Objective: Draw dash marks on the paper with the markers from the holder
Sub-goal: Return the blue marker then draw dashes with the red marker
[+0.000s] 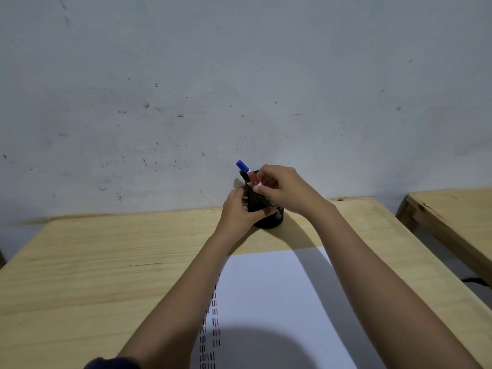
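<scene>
A black mesh holder (pixel 269 217) stands near the table's far edge, by the wall. My left hand (pixel 239 209) grips its left side. My right hand (pixel 282 189) is over its rim, fingers pinched on a red-capped marker (pixel 254 179) that sticks out of it. A blue-capped marker (pixel 242 165) and a black-capped one (pixel 243 175) also poke out, leaning left. The white paper (pixel 279 294) lies in front of me, with columns of black and red dash marks (pixel 213 326) along its left part, partly hidden by my left forearm.
The wooden table (pixel 106 262) reaches to a scuffed pale wall (pixel 239 75). A second wooden table (pixel 458 217) stands to the right across a narrow gap. My head's shadow falls on the paper's near part.
</scene>
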